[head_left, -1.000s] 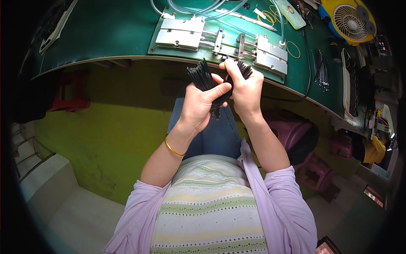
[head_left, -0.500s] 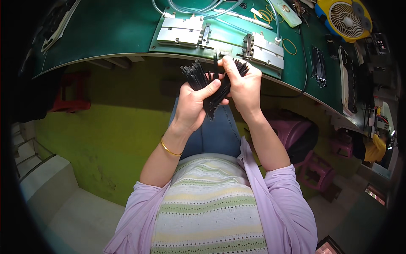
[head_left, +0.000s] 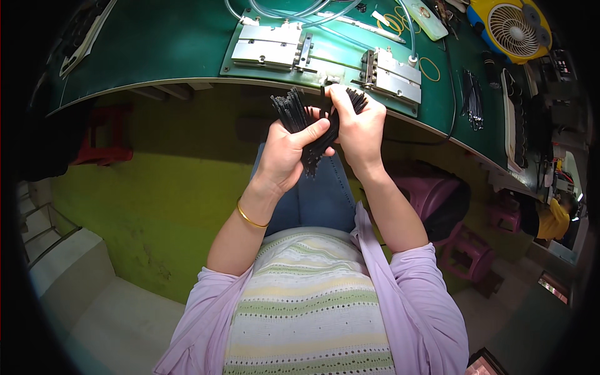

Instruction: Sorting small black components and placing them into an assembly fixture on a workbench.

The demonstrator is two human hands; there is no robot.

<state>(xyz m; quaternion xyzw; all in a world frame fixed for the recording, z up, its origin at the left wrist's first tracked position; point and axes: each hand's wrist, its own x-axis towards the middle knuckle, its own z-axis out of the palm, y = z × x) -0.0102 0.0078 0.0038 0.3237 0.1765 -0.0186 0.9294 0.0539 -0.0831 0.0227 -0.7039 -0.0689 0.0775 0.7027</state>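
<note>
My left hand is closed round a bundle of thin black strands, its thumb pressed across them. The cut-looking ends fan out above the fist, and the other ends hang below it. Beside it, my right hand is closed on a second part of the black strands, with thumb and index finger pinched near one raised strand. The two parts meet between my hands. Both hands are just off the table's front edge, below a bench fixture with two silver metal blocks. What kind of strands they are I cannot tell.
Clear air tubes run into the fixture on the green table. Yellow rubber bands, a bunch of black cables and a yellow fan lie to the right. Under the table are a red stool and a purple chair.
Both hands stay closed on the black strands and have hardly moved. The raised strand by my right fingertips sits slightly lower and to the right.
</note>
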